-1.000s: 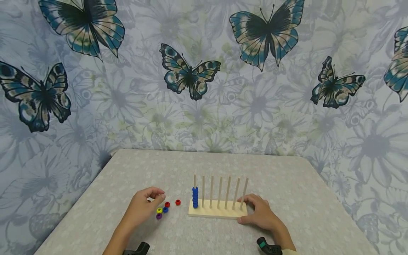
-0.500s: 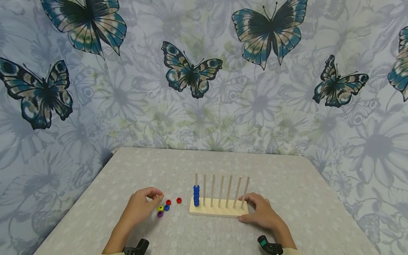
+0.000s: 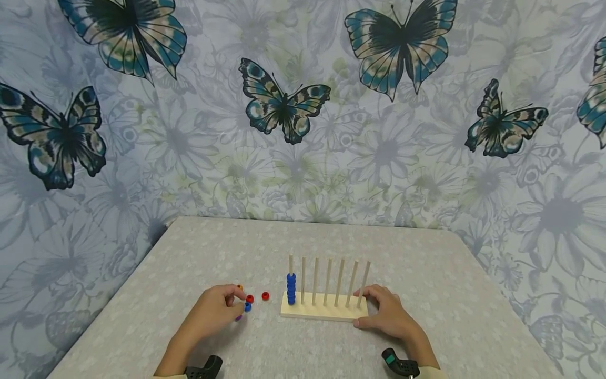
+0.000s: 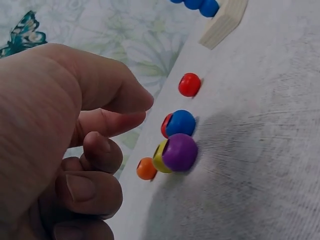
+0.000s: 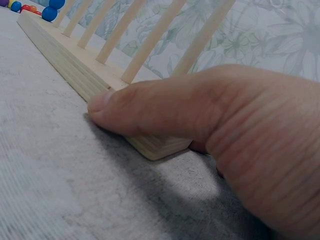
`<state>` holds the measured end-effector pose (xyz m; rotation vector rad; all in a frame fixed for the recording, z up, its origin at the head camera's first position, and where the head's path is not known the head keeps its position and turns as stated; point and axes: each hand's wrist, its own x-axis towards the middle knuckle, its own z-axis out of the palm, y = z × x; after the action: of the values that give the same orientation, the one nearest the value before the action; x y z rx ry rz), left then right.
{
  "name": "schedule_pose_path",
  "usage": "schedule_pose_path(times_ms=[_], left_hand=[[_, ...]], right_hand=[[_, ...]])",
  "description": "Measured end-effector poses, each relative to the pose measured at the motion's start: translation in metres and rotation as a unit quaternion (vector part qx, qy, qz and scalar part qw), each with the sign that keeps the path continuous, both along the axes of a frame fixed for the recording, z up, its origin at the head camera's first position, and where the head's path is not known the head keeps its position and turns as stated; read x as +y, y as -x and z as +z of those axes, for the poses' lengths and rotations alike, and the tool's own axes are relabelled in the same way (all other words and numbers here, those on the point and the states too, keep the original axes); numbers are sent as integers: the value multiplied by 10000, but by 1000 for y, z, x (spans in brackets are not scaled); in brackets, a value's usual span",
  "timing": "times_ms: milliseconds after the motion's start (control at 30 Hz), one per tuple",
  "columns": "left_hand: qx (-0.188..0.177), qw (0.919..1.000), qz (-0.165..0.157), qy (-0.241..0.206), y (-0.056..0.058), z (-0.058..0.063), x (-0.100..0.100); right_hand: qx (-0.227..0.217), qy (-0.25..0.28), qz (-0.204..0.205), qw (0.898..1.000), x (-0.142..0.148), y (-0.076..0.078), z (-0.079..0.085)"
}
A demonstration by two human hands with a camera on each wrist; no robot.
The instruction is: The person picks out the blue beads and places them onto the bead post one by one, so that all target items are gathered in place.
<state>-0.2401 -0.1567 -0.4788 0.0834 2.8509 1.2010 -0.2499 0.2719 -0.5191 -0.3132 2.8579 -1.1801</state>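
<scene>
My left hand (image 3: 215,310) hovers over a small group of loose beads, its fingers loosely bent with nothing between them. In the left wrist view an orange bead (image 4: 146,169), a yellow bead (image 4: 160,159), a purple bead (image 4: 181,153) and a blue bead (image 4: 182,123) lie close together. One red bead (image 4: 164,127) is partly hidden behind the blue; another red bead (image 4: 190,85) lies apart, nearer the wooden peg board (image 3: 324,312). My right hand (image 3: 385,315) grips the board's right end, thumb (image 5: 120,107) against the front edge, other fingers behind.
Several blue beads (image 3: 291,289) are stacked on the board's leftmost peg; the other upright pegs (image 3: 329,281) are bare. A patterned cloth (image 3: 303,347) covers the table, which meets a butterfly-printed wall (image 3: 379,179) at the back.
My left fingers have let go of the orange bead, which now lies behind the group. That hand has shifted slightly over the beads, covering the yellow one in the head view. The right hand keeps its grip.
</scene>
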Motion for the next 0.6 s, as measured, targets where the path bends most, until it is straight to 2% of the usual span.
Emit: schedule_pose_path(times_ms=[133, 300, 600], left_hand=[[134, 9996, -49, 244, 1, -3, 4], [277, 9983, 42, 514, 1, -3, 7], [254, 9974, 132, 667, -2, -3, 7]], right_hand=[[-37, 40, -27, 10000, -1, -1, 2], [-63, 78, -30, 9999, -1, -2, 4], [-53, 132, 27, 9999, 0, -2, 3]])
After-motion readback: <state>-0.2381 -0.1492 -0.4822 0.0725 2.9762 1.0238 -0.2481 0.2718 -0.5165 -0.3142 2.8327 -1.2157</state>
